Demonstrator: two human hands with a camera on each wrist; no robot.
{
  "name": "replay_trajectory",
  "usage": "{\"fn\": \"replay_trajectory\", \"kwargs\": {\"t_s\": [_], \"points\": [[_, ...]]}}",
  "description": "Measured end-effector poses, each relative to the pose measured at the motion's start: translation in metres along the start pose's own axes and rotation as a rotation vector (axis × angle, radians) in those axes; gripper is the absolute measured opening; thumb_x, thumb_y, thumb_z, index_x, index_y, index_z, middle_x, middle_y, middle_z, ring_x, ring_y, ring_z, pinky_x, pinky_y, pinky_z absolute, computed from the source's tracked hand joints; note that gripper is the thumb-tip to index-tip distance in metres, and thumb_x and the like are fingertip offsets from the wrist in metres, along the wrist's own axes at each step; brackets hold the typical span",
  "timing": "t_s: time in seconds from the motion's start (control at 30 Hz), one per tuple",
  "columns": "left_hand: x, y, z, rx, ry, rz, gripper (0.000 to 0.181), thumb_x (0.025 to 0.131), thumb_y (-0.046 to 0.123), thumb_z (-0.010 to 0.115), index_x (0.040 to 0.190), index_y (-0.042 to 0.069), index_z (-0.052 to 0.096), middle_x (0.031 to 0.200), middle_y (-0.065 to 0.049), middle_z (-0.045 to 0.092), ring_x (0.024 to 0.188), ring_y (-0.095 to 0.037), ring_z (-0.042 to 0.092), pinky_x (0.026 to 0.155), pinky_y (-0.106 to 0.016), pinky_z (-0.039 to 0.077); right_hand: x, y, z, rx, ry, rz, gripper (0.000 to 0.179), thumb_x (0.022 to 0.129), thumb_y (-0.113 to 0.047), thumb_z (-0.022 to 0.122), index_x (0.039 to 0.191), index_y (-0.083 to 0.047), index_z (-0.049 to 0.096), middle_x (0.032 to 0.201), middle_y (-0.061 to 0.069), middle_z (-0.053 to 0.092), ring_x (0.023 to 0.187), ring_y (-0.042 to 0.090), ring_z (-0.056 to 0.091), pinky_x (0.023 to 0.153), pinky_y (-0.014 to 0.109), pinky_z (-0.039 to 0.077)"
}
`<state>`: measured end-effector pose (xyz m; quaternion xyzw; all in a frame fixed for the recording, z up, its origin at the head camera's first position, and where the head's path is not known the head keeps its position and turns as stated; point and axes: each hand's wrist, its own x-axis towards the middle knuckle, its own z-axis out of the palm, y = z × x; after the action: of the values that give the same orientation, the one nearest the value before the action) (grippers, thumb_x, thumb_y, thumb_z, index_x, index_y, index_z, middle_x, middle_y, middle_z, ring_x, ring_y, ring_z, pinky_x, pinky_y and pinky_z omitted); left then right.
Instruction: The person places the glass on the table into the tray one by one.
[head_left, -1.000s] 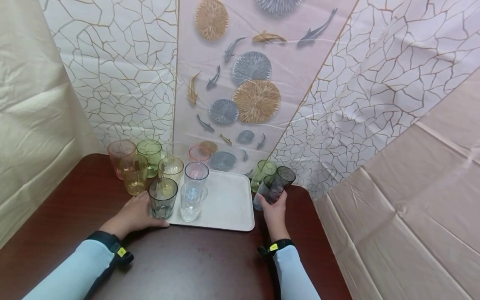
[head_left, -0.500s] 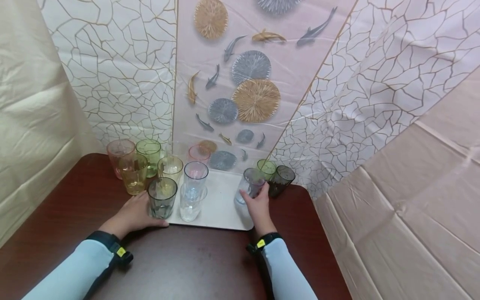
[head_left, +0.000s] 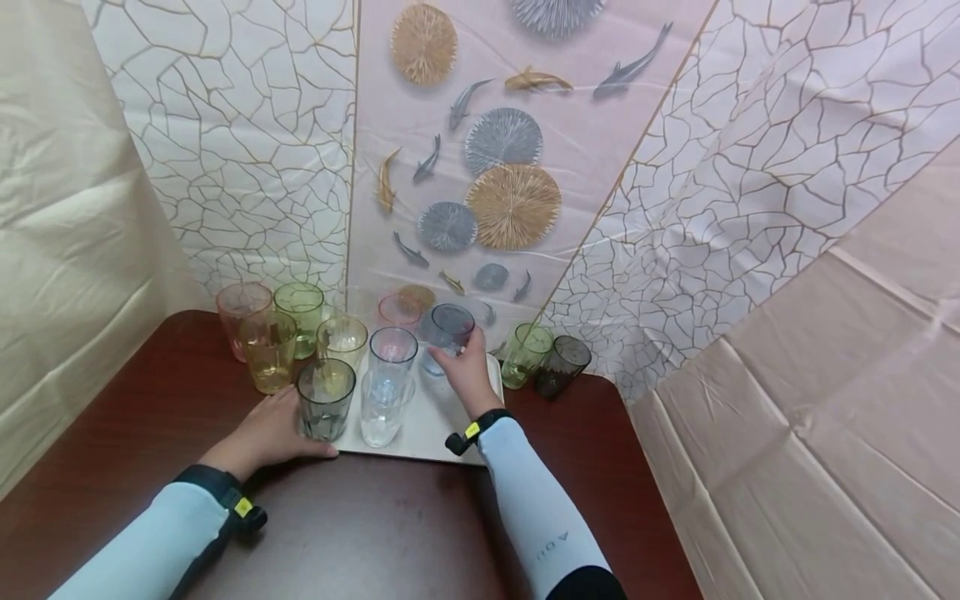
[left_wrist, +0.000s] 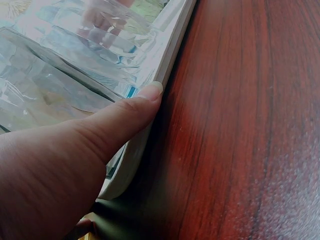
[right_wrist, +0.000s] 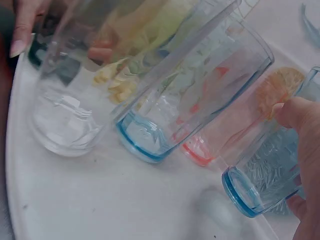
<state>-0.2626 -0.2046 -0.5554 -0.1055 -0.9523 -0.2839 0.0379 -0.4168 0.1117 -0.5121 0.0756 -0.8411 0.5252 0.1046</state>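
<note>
My right hand grips a clear blue-tinted drinking glass, tilted in the right wrist view, over the back part of the white tray. Around the front left corner of that tray my left hand stays, with its thumb along the front rim; most of its fingers are hidden. Beside the left hand stands a grey glass. Also on the tray are a clear glass, a blue-bottomed glass, a pale yellow glass and a pink-bottomed glass.
At the back left of the dark red-brown table stand a pink glass, a green glass and an amber glass. Right of the tray are another green glass and a dark tilted glass. Patterned cloth hangs close behind.
My right hand has carried the blue-tinted glass leftward from beside the green and dark glasses to over the back of the tray. The left hand has stayed at the corner.
</note>
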Motion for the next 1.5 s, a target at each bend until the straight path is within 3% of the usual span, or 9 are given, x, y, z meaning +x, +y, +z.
{"fn": "replay_trajectory", "kwargs": {"t_s": [0.5, 0.93, 1.07, 1.27, 1.5], "points": [[0.001, 0.000, 0.004, -0.004, -0.005, 0.005, 0.130, 0.060, 0.082, 0.081, 0.156, 0.003, 0.042, 0.152, -0.021, 0.051, 0.140, -0.044, 0.040, 0.113, -0.068, 0.031, 0.010, 0.005, 0.010, -0.025, -0.041, 0.064, 0.099, 0.090, -0.029, 0.082, 0.165, -0.011, 0.019, 0.164, 0.016, 0.032, 0.149, 0.029, 0.033, 0.119, 0.039, 0.036], [0.004, 0.002, 0.003, -0.011, -0.017, -0.001, 0.130, 0.060, 0.082, 0.081, 0.156, 0.003, 0.041, 0.153, -0.022, 0.049, 0.141, -0.046, 0.037, 0.114, -0.069, 0.028, 0.014, 0.009, 0.011, -0.065, -0.056, 0.095, 0.100, 0.089, -0.038, 0.082, 0.163, -0.011, 0.022, 0.165, 0.014, 0.031, 0.149, 0.027, 0.033, 0.119, 0.037, 0.036], [0.004, 0.001, 0.003, -0.012, -0.020, -0.009, 0.132, 0.060, 0.083, 0.080, 0.156, 0.002, 0.040, 0.153, -0.023, 0.049, 0.142, -0.047, 0.036, 0.115, -0.070, 0.027, 0.014, 0.014, 0.009, -0.052, -0.056, 0.072, 0.101, 0.086, -0.039, 0.084, 0.162, -0.011, 0.024, 0.159, 0.014, 0.037, 0.144, 0.026, 0.039, 0.116, 0.037, 0.040], [0.003, 0.000, 0.002, -0.013, -0.012, -0.012, 0.131, 0.059, 0.083, 0.080, 0.155, 0.003, 0.042, 0.151, -0.022, 0.051, 0.140, -0.045, 0.039, 0.114, -0.069, 0.029, 0.005, 0.015, -0.006, -0.045, -0.009, 0.035, 0.099, 0.087, -0.031, 0.085, 0.161, -0.007, 0.024, 0.146, 0.017, 0.046, 0.134, 0.029, 0.047, 0.109, 0.042, 0.047], [0.000, -0.001, -0.002, -0.005, -0.019, -0.015, 0.130, 0.060, 0.083, 0.080, 0.156, 0.003, 0.041, 0.152, -0.023, 0.050, 0.141, -0.047, 0.037, 0.114, -0.070, 0.027, -0.028, 0.027, -0.048, -0.011, 0.074, 0.014, 0.081, 0.092, -0.022, 0.080, 0.155, -0.002, 0.033, 0.144, 0.024, 0.048, 0.130, 0.033, 0.050, 0.108, 0.049, 0.047]]}}
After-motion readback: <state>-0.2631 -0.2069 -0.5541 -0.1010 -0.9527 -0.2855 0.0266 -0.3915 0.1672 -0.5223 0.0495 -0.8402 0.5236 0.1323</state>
